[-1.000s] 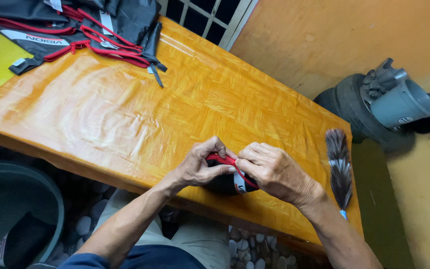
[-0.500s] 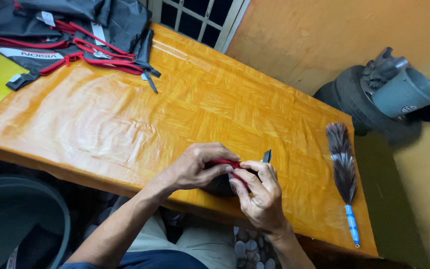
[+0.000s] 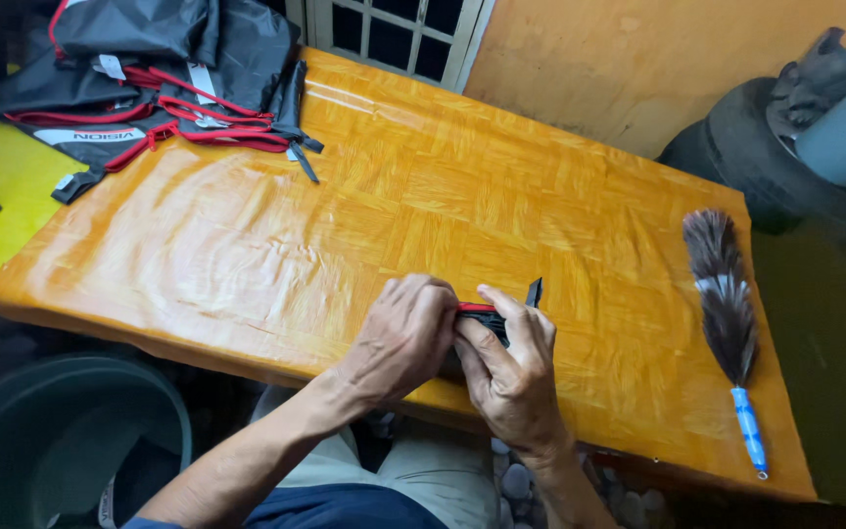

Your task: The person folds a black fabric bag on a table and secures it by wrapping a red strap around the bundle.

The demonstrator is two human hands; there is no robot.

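Both the left hand [image 3: 405,338] and right hand [image 3: 509,377] are gripping a folded pouch [image 3: 487,321] near the table [image 3: 364,225] edge, with bare tabletop lying beyond.

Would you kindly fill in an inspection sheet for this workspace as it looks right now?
Surface: glossy orange wooden table, parquet pattern.
Job's things: small black and red folded fabric piece, pressed at the near table edge.
Clutter: pile of black and red fabric bags at the far left corner; feather duster with blue handle at right.
Grippers: left hand and right hand both grip the fabric piece.
Cables: nothing seen.
Surroundings: orange wall, barred window, dark tyre, grey bin.
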